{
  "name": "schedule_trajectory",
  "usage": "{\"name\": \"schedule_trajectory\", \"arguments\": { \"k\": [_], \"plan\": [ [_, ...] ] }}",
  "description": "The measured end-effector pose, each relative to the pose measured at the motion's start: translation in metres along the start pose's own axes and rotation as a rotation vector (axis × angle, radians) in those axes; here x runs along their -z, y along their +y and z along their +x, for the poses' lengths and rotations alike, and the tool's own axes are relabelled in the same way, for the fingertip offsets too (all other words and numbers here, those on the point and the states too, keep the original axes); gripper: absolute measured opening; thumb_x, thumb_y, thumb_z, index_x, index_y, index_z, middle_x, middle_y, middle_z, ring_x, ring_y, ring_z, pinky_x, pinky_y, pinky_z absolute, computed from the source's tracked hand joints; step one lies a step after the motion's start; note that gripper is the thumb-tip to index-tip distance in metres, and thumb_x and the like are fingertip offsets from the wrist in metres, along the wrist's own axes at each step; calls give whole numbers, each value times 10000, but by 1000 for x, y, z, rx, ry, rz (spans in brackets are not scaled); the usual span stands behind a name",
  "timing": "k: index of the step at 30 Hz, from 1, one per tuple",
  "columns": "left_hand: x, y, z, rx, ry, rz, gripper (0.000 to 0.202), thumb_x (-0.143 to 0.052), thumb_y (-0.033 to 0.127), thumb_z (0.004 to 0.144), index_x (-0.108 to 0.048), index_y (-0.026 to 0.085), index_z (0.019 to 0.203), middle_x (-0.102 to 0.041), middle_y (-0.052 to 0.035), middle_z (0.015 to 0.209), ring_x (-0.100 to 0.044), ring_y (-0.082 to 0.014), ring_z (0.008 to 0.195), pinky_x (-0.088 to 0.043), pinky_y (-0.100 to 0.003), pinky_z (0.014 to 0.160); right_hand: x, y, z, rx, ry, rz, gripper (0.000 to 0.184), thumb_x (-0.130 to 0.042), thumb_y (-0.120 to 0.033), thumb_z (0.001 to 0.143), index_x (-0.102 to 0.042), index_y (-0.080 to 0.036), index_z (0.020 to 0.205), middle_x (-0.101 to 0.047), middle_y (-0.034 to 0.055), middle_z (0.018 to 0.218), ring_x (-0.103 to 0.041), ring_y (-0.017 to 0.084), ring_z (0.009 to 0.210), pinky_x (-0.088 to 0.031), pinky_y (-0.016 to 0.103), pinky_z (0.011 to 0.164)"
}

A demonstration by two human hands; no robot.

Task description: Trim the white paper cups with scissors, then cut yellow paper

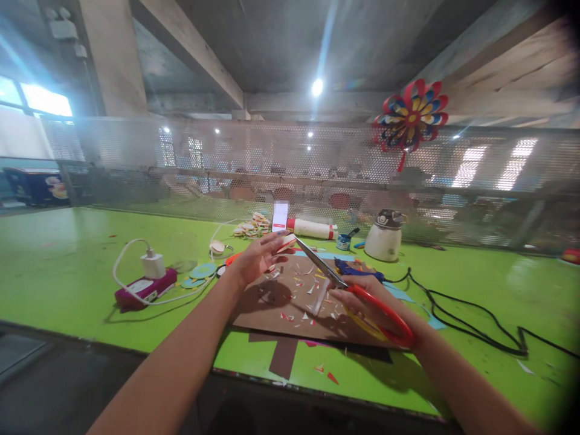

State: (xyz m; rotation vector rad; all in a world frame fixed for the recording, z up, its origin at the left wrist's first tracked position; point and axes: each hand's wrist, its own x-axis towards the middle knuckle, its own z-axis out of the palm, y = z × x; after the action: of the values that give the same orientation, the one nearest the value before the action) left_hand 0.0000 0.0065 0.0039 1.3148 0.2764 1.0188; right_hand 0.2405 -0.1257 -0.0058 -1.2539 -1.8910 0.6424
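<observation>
My left hand (pixel 259 261) pinches a small white paper piece with a red edge (pixel 286 244), held above a brown board (pixel 276 314). In my right hand (pixel 362 296) is a pair of scissors (pixel 383 314) with red and yellow handles. The blades point up and left, their tips at the paper piece; whether they touch it I cannot tell. Scattered over the board are small white, red and yellow paper scraps (pixel 304 315) and a clear stick (pixel 321 297). Just behind my right hand lies a blue glue gun (pixel 348 269).
A purple power strip (pixel 145 289) with a white charger stands left on the green table (pixel 67 266). Toward the back are a pile of paper pieces (pixel 254 226), a phone (pixel 280 219), a white roll (pixel 312 229), a blue jar (pixel 343 242) and a white bottle (pixel 383 237). A black cable (pixel 471 329) trails right.
</observation>
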Motion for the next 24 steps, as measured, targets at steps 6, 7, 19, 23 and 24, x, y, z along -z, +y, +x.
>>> {"name": "schedule_trajectory", "arguments": {
  "k": [6, 7, 19, 23, 24],
  "plan": [
    [0, 1, 0, -6, -14, -8, 345, -692, 270, 761, -653, 189, 1094, -672, -113, 1091, -647, -210, 931, -464, -295, 769, 5, -3, -2, 73, -34, -64, 297, -603, -436, 828, -668, -159, 915, -608, 8, 686, -489, 117, 574, -407, 246, 530],
    [0, 1, 0, -8, -11, -6, 342, -696, 270, 757, -656, 184, 1086, -674, -116, 1083, -649, -211, 928, -464, -297, 771, 5, -3, -3, 71, -36, -66, 308, -591, -439, 836, -670, -158, 935, -610, 7, 680, -494, 119, 571, -412, 247, 530],
    [-3, 2, 1, -74, 21, -46, 324, -672, 229, 756, -656, 150, 1069, -696, -113, 1032, -658, -224, 937, -479, -341, 840, 6, -6, -3, 41, -63, -132, 323, -553, -382, 851, -654, -182, 1083, -660, 20, 720, -612, 172, 629, -501, 280, 584],
    [-5, 1, 2, -139, 16, -94, 292, -686, 202, 753, -678, 134, 1037, -682, -120, 1089, -634, -247, 1013, -461, -399, 923, 2, -5, -1, 72, -21, -204, 245, -549, -291, 823, -674, -155, 984, -683, 37, 784, -607, 189, 665, -481, 289, 610],
    [-5, 1, 2, -145, 16, -93, 276, -687, 201, 755, -687, 127, 1020, -680, -123, 1097, -629, -248, 1023, -456, -401, 935, 1, -5, -1, 84, -15, -220, 220, -539, -270, 819, -679, -154, 944, -686, 38, 792, -607, 193, 679, -478, 291, 625]
  ]
}}
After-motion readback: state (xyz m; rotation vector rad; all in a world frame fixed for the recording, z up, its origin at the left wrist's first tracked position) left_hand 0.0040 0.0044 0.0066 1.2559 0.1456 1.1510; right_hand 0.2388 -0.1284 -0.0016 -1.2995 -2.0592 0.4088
